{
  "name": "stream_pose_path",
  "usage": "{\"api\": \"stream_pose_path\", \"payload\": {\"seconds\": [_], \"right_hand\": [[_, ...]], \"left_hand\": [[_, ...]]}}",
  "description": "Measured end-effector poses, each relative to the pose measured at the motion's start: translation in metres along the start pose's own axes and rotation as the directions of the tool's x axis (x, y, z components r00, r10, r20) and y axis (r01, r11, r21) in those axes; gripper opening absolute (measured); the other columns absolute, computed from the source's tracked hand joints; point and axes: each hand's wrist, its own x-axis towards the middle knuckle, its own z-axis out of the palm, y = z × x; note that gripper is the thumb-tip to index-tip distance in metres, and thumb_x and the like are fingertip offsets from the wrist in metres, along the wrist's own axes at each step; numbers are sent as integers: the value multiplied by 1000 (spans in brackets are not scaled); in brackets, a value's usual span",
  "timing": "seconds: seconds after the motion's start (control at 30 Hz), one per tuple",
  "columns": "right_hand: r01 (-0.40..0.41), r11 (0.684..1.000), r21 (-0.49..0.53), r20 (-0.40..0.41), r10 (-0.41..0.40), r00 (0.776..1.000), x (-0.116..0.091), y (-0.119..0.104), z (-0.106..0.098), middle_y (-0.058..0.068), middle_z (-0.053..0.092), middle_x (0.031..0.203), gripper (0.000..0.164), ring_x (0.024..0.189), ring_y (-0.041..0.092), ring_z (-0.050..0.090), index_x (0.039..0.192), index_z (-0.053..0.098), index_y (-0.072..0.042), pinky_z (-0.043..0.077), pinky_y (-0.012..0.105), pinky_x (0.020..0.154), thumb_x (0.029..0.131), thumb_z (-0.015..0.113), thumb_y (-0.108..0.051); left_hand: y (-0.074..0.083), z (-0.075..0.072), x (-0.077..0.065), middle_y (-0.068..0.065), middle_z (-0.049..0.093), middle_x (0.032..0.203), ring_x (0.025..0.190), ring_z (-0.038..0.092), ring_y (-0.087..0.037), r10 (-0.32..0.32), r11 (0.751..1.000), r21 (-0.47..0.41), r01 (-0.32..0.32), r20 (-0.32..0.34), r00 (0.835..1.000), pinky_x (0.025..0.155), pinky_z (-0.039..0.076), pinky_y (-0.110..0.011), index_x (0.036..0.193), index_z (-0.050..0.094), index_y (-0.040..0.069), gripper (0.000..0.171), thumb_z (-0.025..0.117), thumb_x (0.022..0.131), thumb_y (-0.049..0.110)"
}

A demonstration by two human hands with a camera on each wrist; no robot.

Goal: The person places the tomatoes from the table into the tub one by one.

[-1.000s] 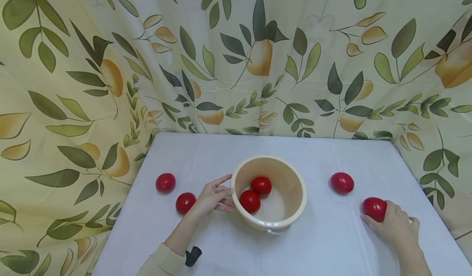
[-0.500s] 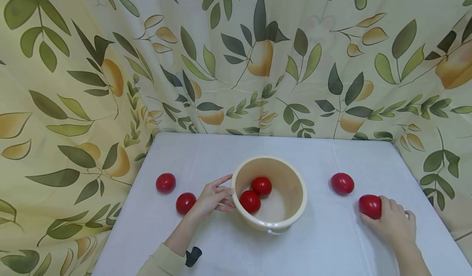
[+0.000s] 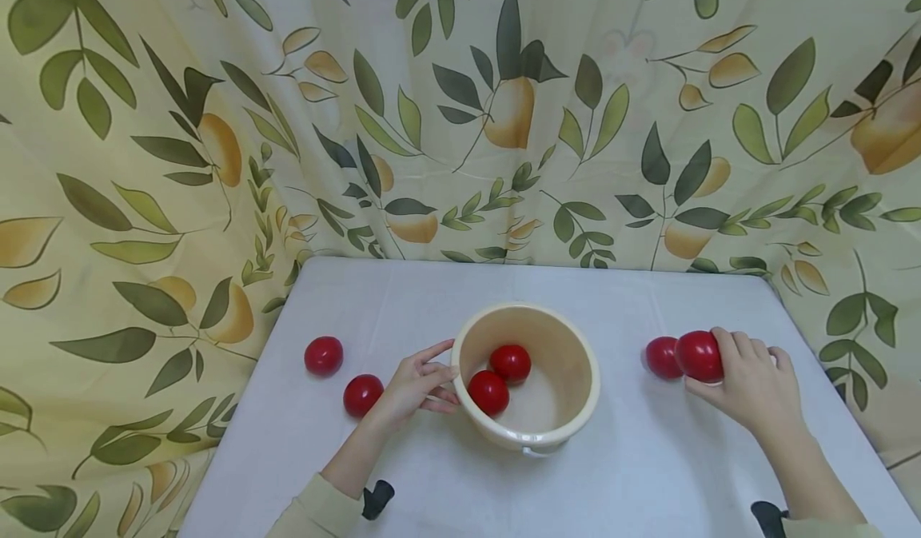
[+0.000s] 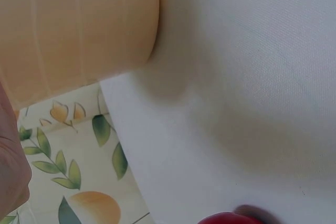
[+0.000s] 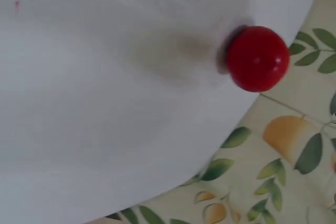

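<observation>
In the head view, a cream bucket (image 3: 532, 442) stands on the white table with two shiny red tomato-like balls (image 3: 509, 364) inside. My left hand (image 3: 416, 384) touches the bucket's left rim, its fingers spread against the outside. In my right hand (image 3: 751, 374), thumb and fingers grip another red ball (image 3: 699, 356), which partly covers a red ball (image 3: 662, 358) behind it. The left wrist view shows the bucket's side (image 4: 79, 30) and part of the hand (image 4: 11, 166). One red ball (image 5: 257, 59) appears in the right wrist view, where the hand is not visible.
Two red balls (image 3: 323, 356) lie on the table's left part, one close to my left forearm. A white handle piece (image 3: 536, 451) sticks out at the bucket's front. Behind the table (image 3: 612, 490) hangs a leaf-and-fruit patterned curtain (image 3: 460, 122).
My right hand has moved away from me and to the left with the red ball, lifting it beside the back right one. The left hand and bucket stay still.
</observation>
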Motion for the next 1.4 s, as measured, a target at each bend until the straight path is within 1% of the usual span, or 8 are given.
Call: {"api": "stream_pose_path", "payload": {"seconds": [0.13,0.3,0.47,0.53,0.73,1.0,1.23,1.4], "right_hand": [[67,998,-17,-26,-67,997,13,-25,-21,30,47,108,90,101,47,40,119,42,4,30,68,84,48,87,-30],[167,984,-56,-71,-171,983,26,-59,-41,28,48,109,89,100,45,42,118,44,2,33,66,84,47,86,-31],[290,956,-52,-110,-294,949,36,-90,-50,24,53,107,88,99,42,46,116,48,0,38,65,83,44,87,-31],[340,940,-37,-106,-342,934,39,-102,-50,22,54,107,88,101,40,47,116,49,-1,39,63,84,44,87,-32],[460,888,17,-31,-459,888,48,-136,-41,16,56,111,86,104,34,49,119,51,-4,41,56,88,48,85,-40],[569,819,78,20,-572,820,55,-170,-17,11,56,114,85,106,28,49,122,52,-8,43,49,90,52,83,-43],[635,766,100,90,-642,761,58,-187,7,9,56,114,82,108,27,48,122,53,-8,41,48,92,53,83,-41],[671,739,59,187,-668,720,57,-191,20,8,57,115,80,107,27,47,122,53,-8,40,48,92,56,80,-44]], "left_hand": [[1,1,-1,-24,61,108,72,68,-25,3,1000,10,-3,-6,1000,67,56,-35,139,38,15,60,64,86,25],[3,1,-2,-23,62,107,73,68,-25,4,1000,11,-4,-13,1000,67,56,-34,139,39,16,60,64,86,25],[2,1,-1,-26,59,109,72,68,-25,-1,1000,0,1,-9,1000,67,55,-35,139,39,17,60,64,85,26],[2,1,-1,-27,59,110,72,68,-24,-3,1000,-6,3,-6,1000,67,55,-35,139,39,17,59,64,86,25],[2,0,-1,-27,59,110,72,68,-24,-4,1000,-7,4,3,1000,66,56,-35,139,39,16,59,64,86,25],[2,-1,0,-25,60,108,72,68,-24,-7,1000,-7,7,6,1000,66,56,-35,139,39,15,59,64,86,23],[4,0,-1,-25,60,109,71,68,-24,-9,1000,1,9,-1,1000,65,56,-35,139,39,15,58,63,87,23],[4,1,-1,-24,61,107,71,68,-25,-9,1000,2,9,-1,1000,64,56,-35,139,39,14,57,62,87,22]]}}
